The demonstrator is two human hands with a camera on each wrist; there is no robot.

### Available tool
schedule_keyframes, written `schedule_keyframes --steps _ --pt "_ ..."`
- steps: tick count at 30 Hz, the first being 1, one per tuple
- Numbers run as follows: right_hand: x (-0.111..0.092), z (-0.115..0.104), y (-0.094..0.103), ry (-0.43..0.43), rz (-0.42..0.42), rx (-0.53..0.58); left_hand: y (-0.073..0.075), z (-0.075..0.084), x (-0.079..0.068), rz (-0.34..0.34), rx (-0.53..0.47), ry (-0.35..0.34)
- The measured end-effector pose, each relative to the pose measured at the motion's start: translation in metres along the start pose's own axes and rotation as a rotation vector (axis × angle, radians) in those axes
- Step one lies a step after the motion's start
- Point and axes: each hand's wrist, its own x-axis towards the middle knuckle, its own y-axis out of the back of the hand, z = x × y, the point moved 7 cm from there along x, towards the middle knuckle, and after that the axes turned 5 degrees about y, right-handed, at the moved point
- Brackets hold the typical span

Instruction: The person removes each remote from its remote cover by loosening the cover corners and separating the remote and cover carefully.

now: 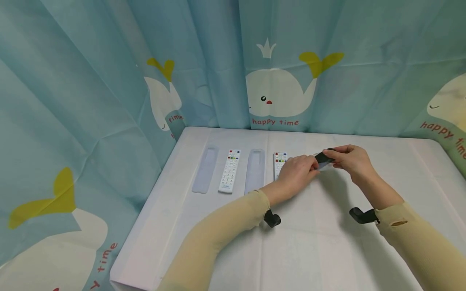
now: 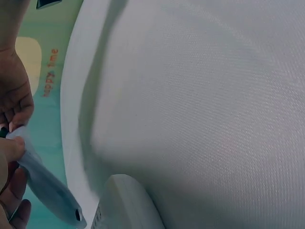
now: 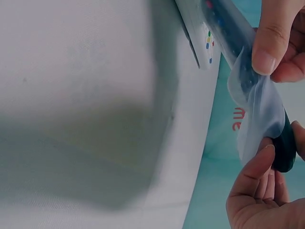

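Observation:
Above the table, both hands hold a black remote control (image 1: 323,157) partly inside a translucent soft cover (image 3: 262,109). My left hand (image 1: 298,169) grips the covered length of the remote, thumb on top. My right hand (image 1: 351,159) pinches the bare dark end and the loose, flared edge of the cover. In the left wrist view the cover (image 2: 50,191) stretches out past the left fingers, with a small slot at its far end. A white remote control (image 1: 279,163) lies beneath the left hand, which hides its lower part.
To the left on the white table (image 1: 309,250) lie another white remote (image 1: 229,171) and two flat translucent covers, a left cover (image 1: 205,169) and a right cover (image 1: 255,169). A blue whale-print curtain (image 1: 218,60) hangs behind the table and along its left side.

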Motion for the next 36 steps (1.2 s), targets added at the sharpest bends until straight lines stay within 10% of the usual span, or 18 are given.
schedule_keyframes --steps 13,28,36 --pt "0.0 -0.004 -0.001 0.019 0.009 -0.039 -0.003 0.011 -0.01 -0.032 0.149 -0.124" --pt "-0.003 -0.02 -0.004 0.073 -0.099 0.087 0.007 -0.026 -0.01 -0.04 -0.407 0.196" --pt "-0.01 -0.022 -0.003 0.076 -0.148 0.279 0.008 -0.036 -0.008 -0.111 -0.477 0.226"
